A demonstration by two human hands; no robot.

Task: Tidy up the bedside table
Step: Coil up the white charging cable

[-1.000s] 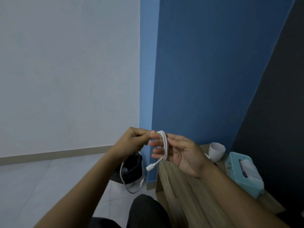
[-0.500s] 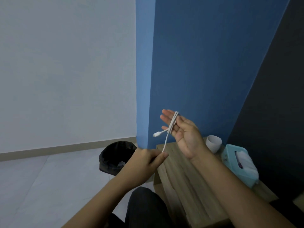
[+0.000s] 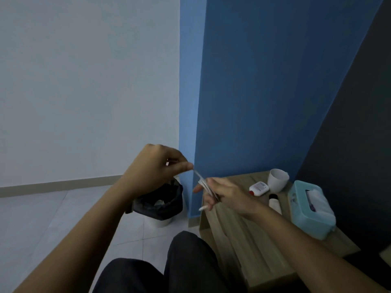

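Observation:
A white charging cable (image 3: 204,185) is wound in loops around the fingers of my right hand (image 3: 224,194), which hovers over the left end of the wooden bedside table (image 3: 243,233). One white plug end sticks out below those fingers. My left hand (image 3: 155,166) is up and to the left, pinching the free stretch of the cable, which runs taut down to my right hand. On the table stand a white cup (image 3: 277,180), a small white and red case (image 3: 258,188), a small white bottle with a dark cap (image 3: 274,203) and a teal tissue box (image 3: 311,208).
A bin lined with a black bag (image 3: 160,203) stands on the tiled floor left of the table, against the blue wall. My dark-trousered knees (image 3: 186,263) are just in front of the table. A dark panel (image 3: 349,166) rises behind the tissue box.
My left hand rose from low by the bin to above my right hand, drawing the cable up. My right hand dropped and turned palm down over the table. The view tilted down.

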